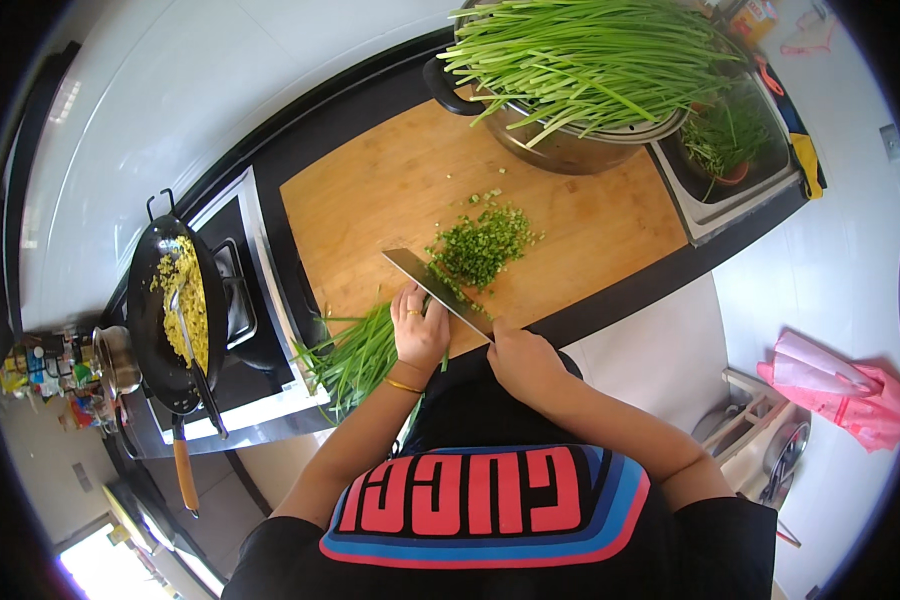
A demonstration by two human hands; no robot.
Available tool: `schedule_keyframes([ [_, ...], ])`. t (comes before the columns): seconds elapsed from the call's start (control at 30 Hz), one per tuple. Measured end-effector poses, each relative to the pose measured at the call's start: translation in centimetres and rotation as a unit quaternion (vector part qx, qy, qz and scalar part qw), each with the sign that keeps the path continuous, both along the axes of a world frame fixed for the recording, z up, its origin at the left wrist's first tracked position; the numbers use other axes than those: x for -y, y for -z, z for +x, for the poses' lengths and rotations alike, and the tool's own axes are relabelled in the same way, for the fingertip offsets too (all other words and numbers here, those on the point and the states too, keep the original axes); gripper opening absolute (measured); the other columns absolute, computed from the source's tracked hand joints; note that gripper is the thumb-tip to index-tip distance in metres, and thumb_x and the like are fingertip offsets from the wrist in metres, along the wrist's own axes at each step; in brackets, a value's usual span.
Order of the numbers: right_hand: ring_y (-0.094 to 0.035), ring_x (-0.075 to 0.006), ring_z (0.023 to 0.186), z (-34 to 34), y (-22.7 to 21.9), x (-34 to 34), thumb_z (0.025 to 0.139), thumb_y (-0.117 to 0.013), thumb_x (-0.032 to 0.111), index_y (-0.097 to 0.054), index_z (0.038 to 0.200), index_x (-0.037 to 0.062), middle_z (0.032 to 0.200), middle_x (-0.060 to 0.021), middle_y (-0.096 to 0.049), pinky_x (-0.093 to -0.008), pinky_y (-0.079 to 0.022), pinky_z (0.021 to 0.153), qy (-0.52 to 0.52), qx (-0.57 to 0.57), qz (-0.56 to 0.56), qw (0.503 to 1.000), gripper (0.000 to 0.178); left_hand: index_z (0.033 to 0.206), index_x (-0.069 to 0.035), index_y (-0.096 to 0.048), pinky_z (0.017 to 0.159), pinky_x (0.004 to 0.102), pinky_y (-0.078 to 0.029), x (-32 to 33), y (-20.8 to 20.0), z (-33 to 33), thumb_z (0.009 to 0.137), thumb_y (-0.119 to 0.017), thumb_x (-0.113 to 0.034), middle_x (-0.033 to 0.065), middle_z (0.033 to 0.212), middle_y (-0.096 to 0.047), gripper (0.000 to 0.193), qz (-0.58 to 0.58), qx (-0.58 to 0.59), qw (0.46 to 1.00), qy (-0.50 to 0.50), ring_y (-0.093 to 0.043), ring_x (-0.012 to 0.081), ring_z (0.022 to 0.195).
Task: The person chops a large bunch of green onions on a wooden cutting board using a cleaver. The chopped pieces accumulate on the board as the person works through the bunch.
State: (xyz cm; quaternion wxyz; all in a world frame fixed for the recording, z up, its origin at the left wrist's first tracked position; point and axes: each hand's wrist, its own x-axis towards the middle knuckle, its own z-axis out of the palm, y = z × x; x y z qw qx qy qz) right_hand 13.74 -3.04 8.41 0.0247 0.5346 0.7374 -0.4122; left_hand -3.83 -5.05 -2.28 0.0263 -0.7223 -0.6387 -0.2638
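The right hand (528,368) grips a broad, grey steel knife (440,290); the left hand (420,335) curls over long, slim green stalks (355,352) at the near edge of the tan wooden board (360,205). Chopping, I'd judge — the next cut wants knuckles clear.

Grips a knife (433,285) in the right hand (522,366), slanting its blade across the board (355,200), and holds down a bunch of greens (355,362) with the left hand (420,332) just beside the blade. Has a chopped pile (485,245) against the blade's other side, a pot (560,155) heaped with stalks (590,65) at the far edge and a basin (745,208) of greens to the right. Has a wok (150,335) of yellow food (195,320) on the stove (260,355) at left.
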Motion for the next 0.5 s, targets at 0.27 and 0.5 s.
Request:
schedule_keyframes([
  [0.27,-0.062,-0.0424,0.075,-0.3,0.4,-0.8,0.084,-0.046,0.01,-0.045,0.092,-0.0038,0.078,-0.0268,-0.061,-0.0503,-0.049,0.068,-0.001,-0.009,-0.031,0.999,0.016,0.096,-0.007,-0.062,0.091,0.0478,-0.039,-0.2,-0.4,0.0,0.074,-0.061,-0.007,0.0132,0.11,-0.052,0.022,-0.014,-0.007,1.0,0.004,-0.05,0.0334,0.106],
  [0.5,-0.06,-0.0437,0.073,-1.0,1.7,-1.3,0.084,-0.049,0.011,-0.046,0.092,-0.0045,0.074,-0.0274,-0.06,-0.051,-0.048,0.067,0.011,-0.036,-0.022,0.999,0.018,0.099,-0.008,-0.062,0.091,0.048,-0.039,-0.3,-0.5,0.0,0.073,-0.061,-0.007,0.0131,0.113,-0.051,0.026,-0.021,-0.011,1.0,0.006,-0.049,0.0326,0.108],
])
